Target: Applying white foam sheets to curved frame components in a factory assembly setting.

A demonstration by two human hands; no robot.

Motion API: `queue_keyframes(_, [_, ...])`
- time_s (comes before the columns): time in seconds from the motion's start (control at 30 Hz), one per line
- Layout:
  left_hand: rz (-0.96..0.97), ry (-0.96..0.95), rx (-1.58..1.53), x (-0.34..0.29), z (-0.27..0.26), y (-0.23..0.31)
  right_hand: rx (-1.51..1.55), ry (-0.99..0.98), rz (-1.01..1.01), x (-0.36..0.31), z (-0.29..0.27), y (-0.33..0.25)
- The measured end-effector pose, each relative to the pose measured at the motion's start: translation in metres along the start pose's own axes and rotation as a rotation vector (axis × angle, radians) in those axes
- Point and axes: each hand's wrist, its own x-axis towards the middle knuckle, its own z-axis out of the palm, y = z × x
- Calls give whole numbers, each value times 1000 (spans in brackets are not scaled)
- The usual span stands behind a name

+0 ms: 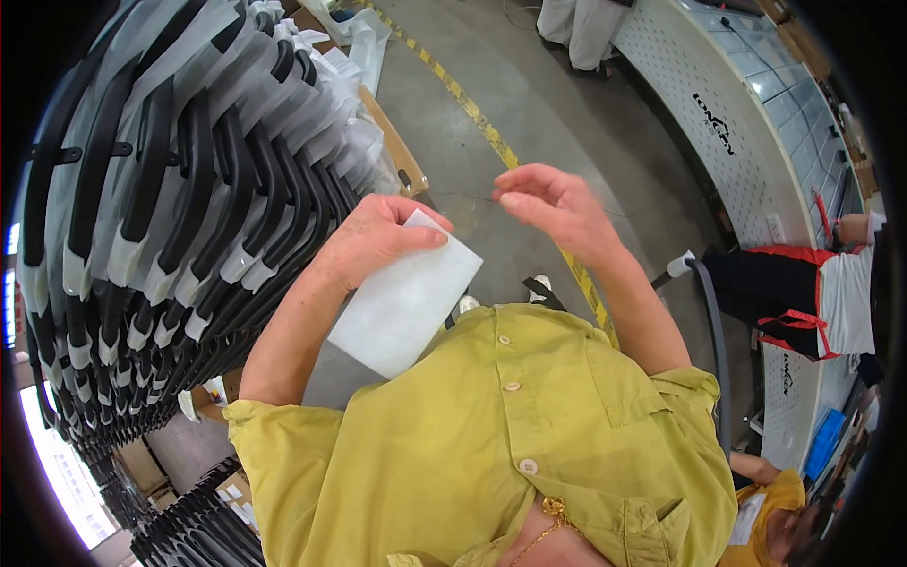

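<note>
My left hand [389,231] is closed on a flat, rectangular piece of white foam sheet [408,300], with the thumb on its upper face. The sheet tilts down toward my shirt front. To the right of it, my right hand [559,210] is raised in the air with the fingers loosely curved. A gap shows between its thumb and fingers, and I see nothing in it. Left of my left arm are rows of black bent tubes [196,184], several with white foam wrapping [126,257] around their lower ends.
Translucent wrapping [326,118] covers the tubes' far ends, beside a cardboard edge [402,156]. Yellow-black floor tape [468,104] curves past my feet. On the right runs a long white perforated workbench [723,104], with people [803,298] along it. A dark upright tube [713,350] stands near my right elbow.
</note>
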Motion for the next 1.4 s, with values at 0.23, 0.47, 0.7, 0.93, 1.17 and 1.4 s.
queue_keyframes(0.23, [-7,-73,118,21,11,-10,80,-217,-25,13,17,21])
queue_keyframes(0.47, [-169,-133,189,63,29,-55,385,-331,302,10,3,98])
queue_keyframes(0.7, [-386,-267,399,132,79,-80,796,-253,477,-12,-19,194])
queue_keyframes(0.93, [-700,-493,129,185,98,-82,908,-68,593,-23,-85,235])
queue_keyframes(1.17, [-507,-427,90,234,89,-98,583,119,379,32,-162,245])
queue_keyframes(1.4, [-123,-496,692,334,42,-57,-419,-653,281,183,-133,229])
